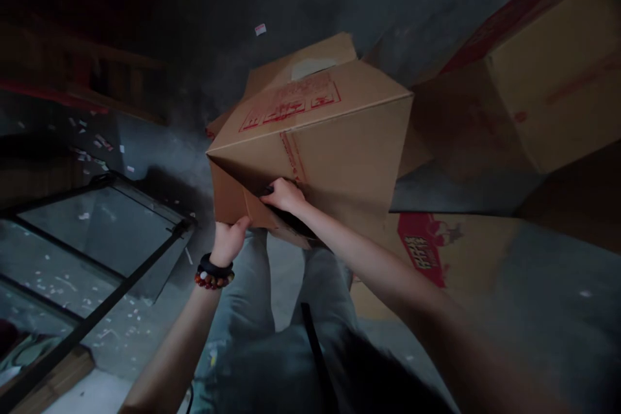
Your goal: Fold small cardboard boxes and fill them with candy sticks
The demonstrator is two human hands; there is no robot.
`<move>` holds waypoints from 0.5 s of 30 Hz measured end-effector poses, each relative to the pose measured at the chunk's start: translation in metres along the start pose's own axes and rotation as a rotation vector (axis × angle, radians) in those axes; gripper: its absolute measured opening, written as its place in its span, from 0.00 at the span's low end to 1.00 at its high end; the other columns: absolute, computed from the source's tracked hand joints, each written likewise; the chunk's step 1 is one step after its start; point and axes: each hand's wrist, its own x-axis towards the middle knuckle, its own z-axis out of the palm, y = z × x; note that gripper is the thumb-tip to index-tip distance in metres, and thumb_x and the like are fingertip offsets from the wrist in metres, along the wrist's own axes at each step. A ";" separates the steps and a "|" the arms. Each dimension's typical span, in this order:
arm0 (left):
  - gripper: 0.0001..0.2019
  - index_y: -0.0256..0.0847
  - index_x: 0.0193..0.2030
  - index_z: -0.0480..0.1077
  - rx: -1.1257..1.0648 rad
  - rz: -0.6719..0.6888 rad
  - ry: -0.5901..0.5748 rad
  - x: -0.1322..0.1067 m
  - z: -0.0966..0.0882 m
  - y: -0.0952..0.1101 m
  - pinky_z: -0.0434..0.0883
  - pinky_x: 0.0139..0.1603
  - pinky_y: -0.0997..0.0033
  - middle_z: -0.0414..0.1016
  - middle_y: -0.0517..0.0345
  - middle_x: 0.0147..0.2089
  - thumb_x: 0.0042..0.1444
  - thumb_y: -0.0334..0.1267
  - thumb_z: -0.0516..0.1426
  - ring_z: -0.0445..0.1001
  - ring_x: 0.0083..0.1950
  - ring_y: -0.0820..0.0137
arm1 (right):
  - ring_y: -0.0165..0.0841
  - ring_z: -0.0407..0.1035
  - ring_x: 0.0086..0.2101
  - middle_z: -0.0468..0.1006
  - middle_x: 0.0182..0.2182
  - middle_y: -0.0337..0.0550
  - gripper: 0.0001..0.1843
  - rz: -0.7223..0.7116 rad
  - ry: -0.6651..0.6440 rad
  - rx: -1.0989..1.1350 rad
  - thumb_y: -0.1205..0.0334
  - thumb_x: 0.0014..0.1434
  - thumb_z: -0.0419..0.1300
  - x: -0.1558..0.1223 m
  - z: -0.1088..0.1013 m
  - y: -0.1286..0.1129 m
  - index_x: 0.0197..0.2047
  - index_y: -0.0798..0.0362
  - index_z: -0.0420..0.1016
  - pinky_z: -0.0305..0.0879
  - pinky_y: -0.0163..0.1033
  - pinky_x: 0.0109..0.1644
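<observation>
A large brown cardboard box [349, 142] with red printing lies tilted in front of my legs. Its near side gapes along a flap [230, 197] that is folded outward. My left hand [230, 239] grips the outer edge of this flap, thumb on top. At the dark gap between flap and box wall, my right hand [286, 195] is closed, its fingertips at the flap's inner edge. A small dark shape shows beside those fingertips, too dim to make out. The inside of the box is hidden in shadow.
To the right stand more cardboard boxes [557, 77], and a flat carton with a red label [460, 259] lies on the floor. A black metal frame [126, 284] is at the left. Paper scraps [101, 142] litter the floor around it.
</observation>
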 end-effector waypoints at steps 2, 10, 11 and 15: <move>0.12 0.42 0.29 0.67 0.009 0.007 0.017 -0.005 0.000 0.000 0.71 0.53 0.59 0.75 0.55 0.33 0.33 0.37 0.59 0.74 0.41 0.62 | 0.41 0.74 0.46 0.80 0.46 0.48 0.21 -0.008 -0.030 -0.131 0.49 0.52 0.64 -0.004 0.000 -0.006 0.46 0.50 0.79 0.68 0.37 0.41; 0.18 0.37 0.36 0.69 -0.011 0.047 -0.060 -0.002 0.012 0.005 0.72 0.50 0.59 0.77 0.49 0.39 0.34 0.38 0.58 0.74 0.41 0.62 | 0.40 0.76 0.44 0.81 0.45 0.51 0.19 -0.047 -0.135 -0.320 0.62 0.51 0.65 0.001 -0.007 -0.015 0.48 0.55 0.78 0.71 0.36 0.41; 0.18 0.37 0.36 0.69 -0.015 0.043 -0.061 -0.002 0.012 0.005 0.72 0.50 0.59 0.77 0.49 0.39 0.34 0.38 0.58 0.74 0.41 0.62 | 0.39 0.76 0.43 0.81 0.44 0.50 0.18 -0.062 -0.147 -0.338 0.63 0.52 0.64 0.001 -0.007 -0.012 0.48 0.54 0.78 0.71 0.35 0.40; 0.16 0.38 0.34 0.68 0.003 0.008 -0.017 -0.015 0.004 0.005 0.73 0.48 0.60 0.76 0.49 0.39 0.33 0.38 0.60 0.74 0.40 0.62 | 0.41 0.75 0.46 0.80 0.44 0.56 0.14 -0.173 -0.124 -0.466 0.69 0.55 0.61 -0.006 -0.008 0.013 0.46 0.58 0.79 0.70 0.36 0.46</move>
